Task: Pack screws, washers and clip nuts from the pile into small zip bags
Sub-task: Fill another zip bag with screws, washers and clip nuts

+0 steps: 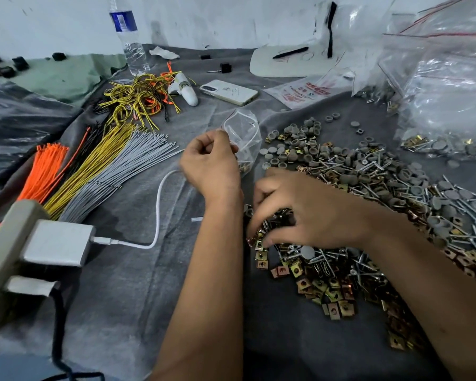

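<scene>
A wide pile (368, 204) of silver screws, grey round washers and brass-coloured clip nuts lies on the grey cloth at the right. My left hand (209, 163) pinches the mouth of a small clear zip bag (243, 136), which hangs open with a few clip nuts in its bottom. My right hand (305, 207) rests on the near left part of the pile, its fingers curled round a bunch of clip nuts (261, 235). More clip nuts (330, 292) lie loose below that hand.
Bundles of orange, yellow and grey cable ties (99, 166) lie at the left. A white charger and cable (154, 215) cross the cloth. A phone (228, 92), water bottle (128, 37) and large bags of filled packs (445, 105) stand at the back.
</scene>
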`<act>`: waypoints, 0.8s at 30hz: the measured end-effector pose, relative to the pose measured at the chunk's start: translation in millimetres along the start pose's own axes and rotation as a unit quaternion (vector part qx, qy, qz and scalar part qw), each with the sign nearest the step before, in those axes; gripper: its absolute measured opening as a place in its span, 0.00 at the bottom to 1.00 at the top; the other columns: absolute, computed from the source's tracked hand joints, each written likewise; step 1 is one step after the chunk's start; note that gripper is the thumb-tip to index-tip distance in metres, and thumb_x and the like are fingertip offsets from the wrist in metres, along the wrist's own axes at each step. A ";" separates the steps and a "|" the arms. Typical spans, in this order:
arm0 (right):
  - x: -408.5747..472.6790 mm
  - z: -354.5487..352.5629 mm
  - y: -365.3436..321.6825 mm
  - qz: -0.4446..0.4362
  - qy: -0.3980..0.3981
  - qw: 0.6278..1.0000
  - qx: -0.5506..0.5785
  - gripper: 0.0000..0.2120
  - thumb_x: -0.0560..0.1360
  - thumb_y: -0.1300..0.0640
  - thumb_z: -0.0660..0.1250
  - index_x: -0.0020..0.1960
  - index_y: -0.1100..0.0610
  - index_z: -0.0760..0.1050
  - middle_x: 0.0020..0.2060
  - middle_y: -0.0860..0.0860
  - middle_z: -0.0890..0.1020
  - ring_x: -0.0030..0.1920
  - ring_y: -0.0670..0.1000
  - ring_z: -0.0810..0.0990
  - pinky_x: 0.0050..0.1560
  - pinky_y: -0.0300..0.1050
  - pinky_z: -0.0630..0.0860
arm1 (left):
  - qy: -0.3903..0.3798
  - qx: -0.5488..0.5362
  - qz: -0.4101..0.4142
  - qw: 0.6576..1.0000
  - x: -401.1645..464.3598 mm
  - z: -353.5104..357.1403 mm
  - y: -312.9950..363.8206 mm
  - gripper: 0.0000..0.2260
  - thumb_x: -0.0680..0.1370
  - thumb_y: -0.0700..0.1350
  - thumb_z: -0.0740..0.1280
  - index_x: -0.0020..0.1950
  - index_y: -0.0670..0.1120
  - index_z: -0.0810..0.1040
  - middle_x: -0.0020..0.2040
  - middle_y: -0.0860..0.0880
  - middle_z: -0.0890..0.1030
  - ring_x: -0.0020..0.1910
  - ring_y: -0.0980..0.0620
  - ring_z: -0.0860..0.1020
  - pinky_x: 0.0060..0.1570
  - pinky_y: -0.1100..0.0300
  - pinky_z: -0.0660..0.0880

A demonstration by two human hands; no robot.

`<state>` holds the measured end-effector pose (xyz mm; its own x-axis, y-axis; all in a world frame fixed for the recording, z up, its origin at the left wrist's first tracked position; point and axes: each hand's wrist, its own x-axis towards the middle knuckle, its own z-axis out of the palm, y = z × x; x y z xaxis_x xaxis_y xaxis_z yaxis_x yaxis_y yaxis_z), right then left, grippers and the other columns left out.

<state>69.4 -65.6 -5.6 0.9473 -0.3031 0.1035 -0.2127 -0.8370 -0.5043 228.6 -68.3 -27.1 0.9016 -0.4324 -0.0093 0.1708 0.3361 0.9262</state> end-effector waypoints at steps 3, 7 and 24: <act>2.9 3.7 -4.8 0.007 -0.046 0.999 0.000 0.09 0.73 0.49 0.77 0.53 0.42 0.85 0.49 0.43 0.73 0.56 0.44 0.69 0.63 0.38 0.63 | -0.001 0.002 0.000 1.000 0.5 -0.9 -1.1 0.05 0.77 0.33 0.68 0.42 0.34 0.80 0.30 0.44 0.75 0.24 0.58 0.74 0.26 0.65 0.69; 3.3 0.9 -6.6 0.022 -0.072 0.996 -0.052 0.06 0.73 0.48 0.76 0.50 0.42 0.83 0.47 0.40 0.69 0.54 0.41 0.65 0.58 0.38 0.64 | -0.003 0.001 -0.002 1.000 -0.7 -0.9 -1.6 0.05 0.78 0.33 0.68 0.43 0.34 0.79 0.30 0.44 0.75 0.24 0.58 0.74 0.26 0.65 0.69; -15.1 -23.4 22.5 0.099 0.121 0.985 0.065 0.05 0.75 0.50 0.74 0.45 0.50 0.81 0.36 0.43 0.84 0.38 0.42 0.84 0.40 0.32 0.76 | -0.089 0.105 0.047 0.989 -13.4 5.7 -4.4 0.06 0.77 0.38 0.71 0.40 0.42 0.81 0.32 0.45 0.81 0.28 0.53 0.77 0.31 0.61 0.72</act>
<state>44.7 -90.6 1.5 0.8017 -0.5683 0.1852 -0.3408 -0.6892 -0.6394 213.5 -68.8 -28.9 0.8216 -0.5550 0.1303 -0.0142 0.2085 0.9779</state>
